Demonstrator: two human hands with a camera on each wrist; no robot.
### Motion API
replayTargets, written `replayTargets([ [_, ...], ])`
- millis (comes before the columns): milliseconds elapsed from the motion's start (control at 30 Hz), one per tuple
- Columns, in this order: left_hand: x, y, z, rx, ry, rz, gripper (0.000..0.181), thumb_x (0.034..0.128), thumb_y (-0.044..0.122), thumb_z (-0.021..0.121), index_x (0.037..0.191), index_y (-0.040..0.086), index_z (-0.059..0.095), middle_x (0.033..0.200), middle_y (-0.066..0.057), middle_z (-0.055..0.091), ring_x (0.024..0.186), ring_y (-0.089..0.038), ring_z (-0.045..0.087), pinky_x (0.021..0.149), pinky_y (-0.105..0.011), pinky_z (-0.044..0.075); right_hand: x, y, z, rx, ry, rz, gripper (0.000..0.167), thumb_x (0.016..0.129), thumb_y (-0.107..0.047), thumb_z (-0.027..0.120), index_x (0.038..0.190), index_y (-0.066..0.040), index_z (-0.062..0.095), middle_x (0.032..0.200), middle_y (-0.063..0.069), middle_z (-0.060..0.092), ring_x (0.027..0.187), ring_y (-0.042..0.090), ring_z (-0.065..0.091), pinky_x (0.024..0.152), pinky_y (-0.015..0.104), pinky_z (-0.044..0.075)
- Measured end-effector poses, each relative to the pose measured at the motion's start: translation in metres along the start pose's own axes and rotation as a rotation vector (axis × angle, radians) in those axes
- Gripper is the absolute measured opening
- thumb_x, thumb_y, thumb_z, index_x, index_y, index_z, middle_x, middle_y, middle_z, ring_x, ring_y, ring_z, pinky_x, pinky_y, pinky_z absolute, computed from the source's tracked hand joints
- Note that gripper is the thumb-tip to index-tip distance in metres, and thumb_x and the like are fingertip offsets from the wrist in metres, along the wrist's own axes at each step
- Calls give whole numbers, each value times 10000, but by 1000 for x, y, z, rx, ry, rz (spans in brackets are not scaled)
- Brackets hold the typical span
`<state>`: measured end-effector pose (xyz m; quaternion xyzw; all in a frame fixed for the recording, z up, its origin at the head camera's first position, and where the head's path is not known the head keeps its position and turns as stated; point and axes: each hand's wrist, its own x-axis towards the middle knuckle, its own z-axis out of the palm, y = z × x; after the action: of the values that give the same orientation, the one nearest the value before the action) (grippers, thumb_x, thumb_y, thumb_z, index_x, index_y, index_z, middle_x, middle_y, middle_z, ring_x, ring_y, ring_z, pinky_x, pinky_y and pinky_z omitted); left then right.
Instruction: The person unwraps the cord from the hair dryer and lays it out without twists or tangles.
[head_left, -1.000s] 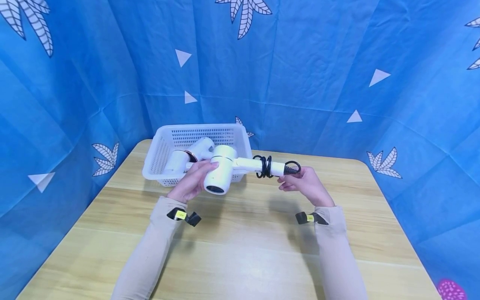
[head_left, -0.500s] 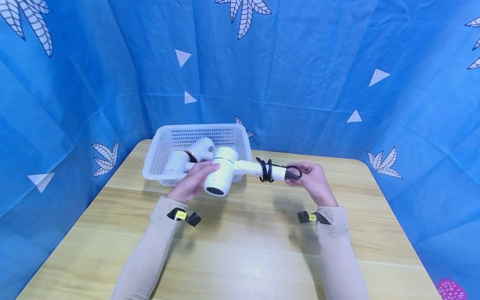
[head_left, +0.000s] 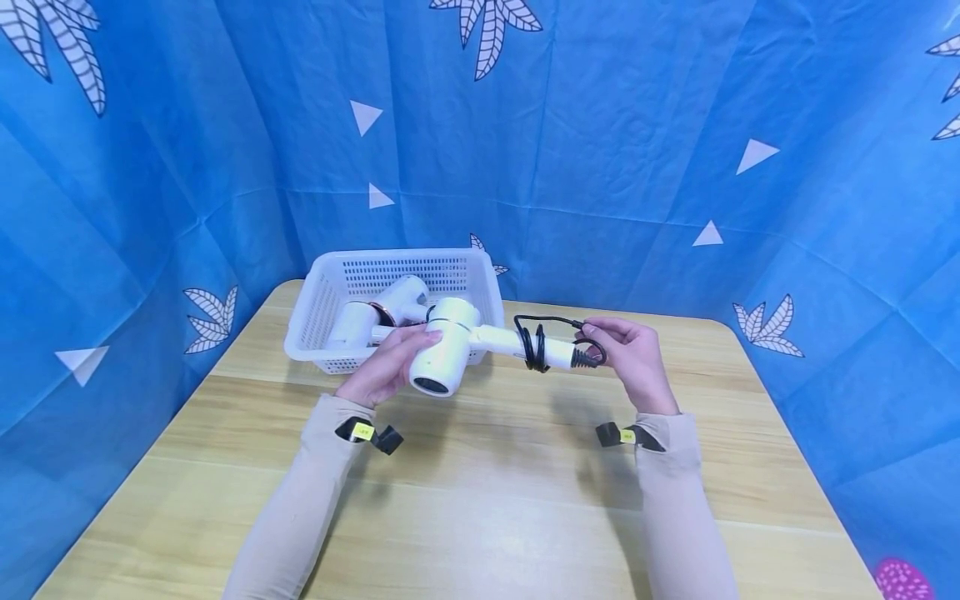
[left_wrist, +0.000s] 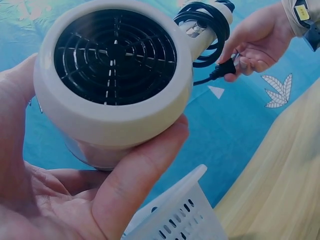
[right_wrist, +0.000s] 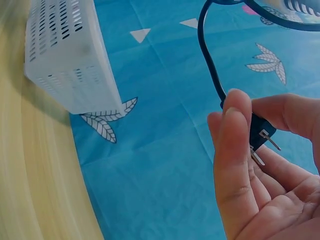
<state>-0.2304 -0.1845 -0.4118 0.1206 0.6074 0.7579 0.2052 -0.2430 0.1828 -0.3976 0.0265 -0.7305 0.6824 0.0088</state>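
Note:
A white hair dryer (head_left: 442, 358) is held above the table by the left hand (head_left: 390, 362), whose fingers and thumb curl round its barrel. Its handle points right, with a black cord (head_left: 537, 348) coiled round it. At the cord's end the right hand (head_left: 632, 360) pinches the black two-pin plug (right_wrist: 261, 131); the metal pins show in the right wrist view. In the left wrist view the dryer's round black grille (left_wrist: 116, 57) faces the camera.
A white perforated basket (head_left: 300, 333) stands at the table's back left, behind the held dryer. More white hair dryers (head_left: 352, 323) lie in it. Blue patterned cloth (head_left: 615, 150) hangs behind and beside the wooden table (head_left: 480, 500).
The right hand has moved slightly right and has taken hold of the plug, drawing a length of cord away from the coil. The dryer has tilted a little, its handle end lower.

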Motion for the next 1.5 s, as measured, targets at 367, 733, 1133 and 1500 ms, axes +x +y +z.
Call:
replayTargets([
  [367,0,-1,0,6,1,-26,621,1055,245,491,1555,-74,309,1064,29,755,910,-117,758,776,-276,638,-6,-8,0,69,24,-67,400,969,-210,744,1253,63,674,917,-45,812,628,58,711,628,192,599],
  [733,3,-2,0,15,16,-39,615,1052,251,499,1551,-64,322,1055,33,754,902,-116,757,771,-284,642,-12,-16,0,73,36,-117,361,968,-208,743,1214,52,695,914,-47,810,704,67,740,705,268,645],
  [1133,2,-2,1,8,12,-37,619,1054,253,500,1553,-64,319,1060,27,750,906,-121,759,774,-291,644,-19,-26,1,65,44,-173,297,967,-207,746,1173,7,728,915,-57,811,652,69,701,646,211,610],
  [1500,2,-2,0,3,17,-43,604,1067,247,487,1562,-54,315,1069,35,746,910,-107,752,781,-277,640,-30,-39,5,72,45,-211,280,971,-171,736,1173,23,723,908,-55,809,630,68,699,639,210,606],
])
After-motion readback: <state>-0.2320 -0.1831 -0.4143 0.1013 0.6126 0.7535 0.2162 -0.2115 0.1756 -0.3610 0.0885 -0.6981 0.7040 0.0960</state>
